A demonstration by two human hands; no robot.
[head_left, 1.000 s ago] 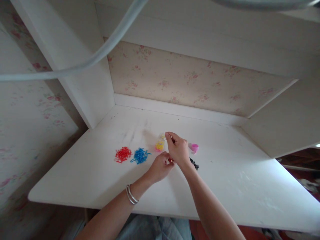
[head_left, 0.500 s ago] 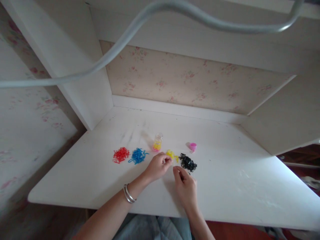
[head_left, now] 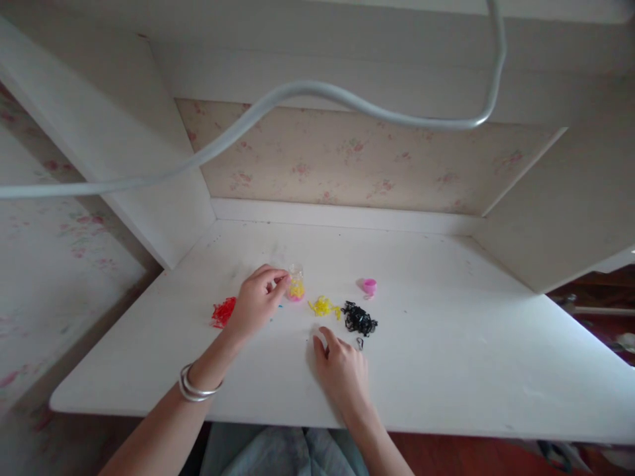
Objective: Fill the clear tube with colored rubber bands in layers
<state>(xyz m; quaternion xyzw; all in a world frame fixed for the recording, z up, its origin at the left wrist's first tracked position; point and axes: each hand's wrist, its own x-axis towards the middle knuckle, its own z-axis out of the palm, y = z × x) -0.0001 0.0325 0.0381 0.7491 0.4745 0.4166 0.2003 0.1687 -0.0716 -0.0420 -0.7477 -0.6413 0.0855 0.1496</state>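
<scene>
My left hand (head_left: 258, 299) is raised beside the clear jar (head_left: 296, 281), thumb and forefinger pinched near its mouth. Whatever is between those fingertips is too small to make out. Yellow rubber bands fill the lower part of the jar, above its pink base. My right hand (head_left: 343, 371) hovers low over the table, thumb and forefinger apart, with nothing visible in it. Just beyond it lie a small pile of yellow rubber bands (head_left: 322, 306) and a pile of black rubber bands (head_left: 360, 319). One loose black rubber band (head_left: 360, 343) is near my right knuckles.
Red rubber bands (head_left: 223, 312) lie to the left, partly behind my left hand, which hides nearly all the blue pile. A pink lid (head_left: 370, 286) rests behind the black pile. A pale cable (head_left: 307, 89) crosses above the white table (head_left: 456, 370).
My left hand has moved left and away from me, from the yellow pile to the jar, now covering the blue pile. My right hand's thumb and forefinger have parted. The camera view has shifted.
</scene>
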